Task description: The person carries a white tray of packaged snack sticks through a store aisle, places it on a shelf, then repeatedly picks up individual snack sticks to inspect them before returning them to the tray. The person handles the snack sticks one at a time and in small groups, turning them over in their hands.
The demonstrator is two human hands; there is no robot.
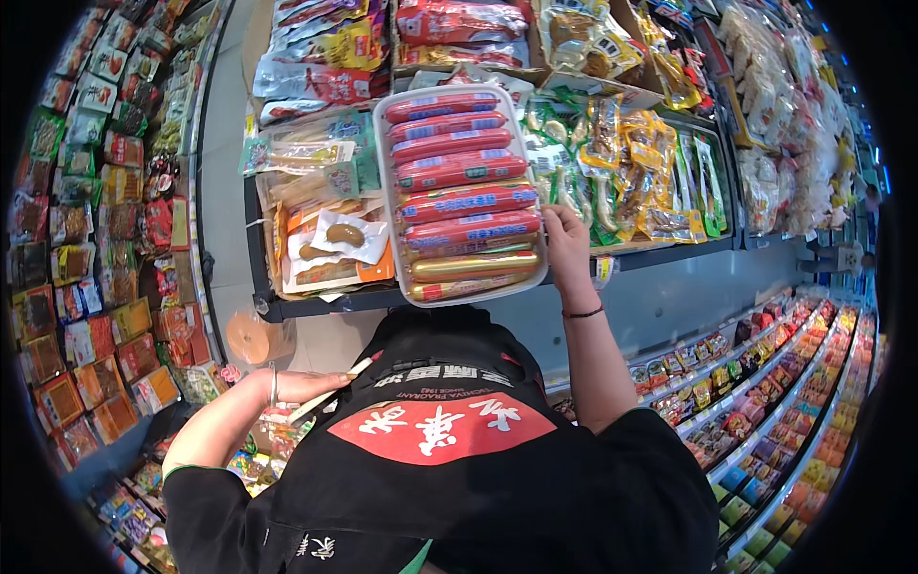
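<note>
Tray (522, 158) is white plastic, rectangular with rounded corners and a raised rim. Holds sausages (469, 201), slick film-wrapped cylinders laid crosswise in one row: six red wrappers countable, at least two gold-toned ones at the near end. Tray is at the front middle of the bench (335, 304), near end overhanging the dark front edge; can't tell what carries its weight. Right hand (566, 239) pinches the tray's right rim, thin dark band at the wrist. Left hand (306, 386) is in front of the black garment (593, 478), fingers drawn together, next to a pale strip (359, 367); can't tell whether it grips that. Glossy yellow packs (626, 163) lie right of the tray; one white pack (368, 247) with a brown rounded item lies left. At least three open cardboard boxes (612, 92) behind. Tray sides are tight against packs both ways; near end faces the torso. Aisle floor (225, 191) gives room left, between bench and shelf (203, 230), one tan round object (253, 335) at its near end.
</note>
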